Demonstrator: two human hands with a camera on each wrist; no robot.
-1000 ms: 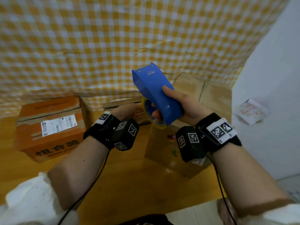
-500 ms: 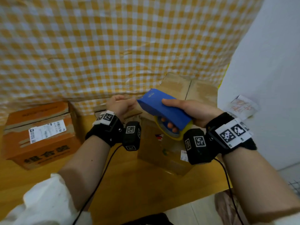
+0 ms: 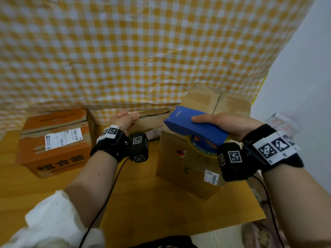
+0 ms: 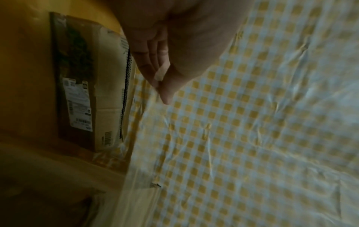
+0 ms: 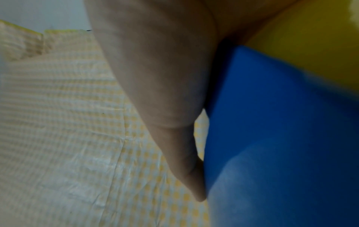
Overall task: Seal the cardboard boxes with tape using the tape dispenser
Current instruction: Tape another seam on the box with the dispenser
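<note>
My right hand (image 3: 222, 122) grips a blue tape dispenser (image 3: 195, 127), thumb laid flat along its top, also seen close up on the dispenser (image 5: 272, 138). A yellow tape roll (image 3: 201, 149) sits under it. The dispenser lies nearly level over the near top edge of a tall brown cardboard box (image 3: 186, 172), whose flaps are closed. My left hand (image 3: 123, 120) hovers at the top edge of a low flat box (image 3: 152, 117) to the left, apart from the dispenser. Its fingers (image 4: 153, 61) are straight beside the thumb with nothing clearly held.
An orange box (image 3: 55, 140) with a white label stands at the left on the wooden table (image 3: 143, 203). A yellow checked cloth (image 3: 143, 51) hangs close behind the boxes. A white wall (image 3: 300, 77) with a paper note (image 3: 281, 126) borders the right.
The dispenser tipped from pointing upward to lying nearly flat and came down onto the tall box's top. My left hand drew away from it to the left, toward the flat box.
</note>
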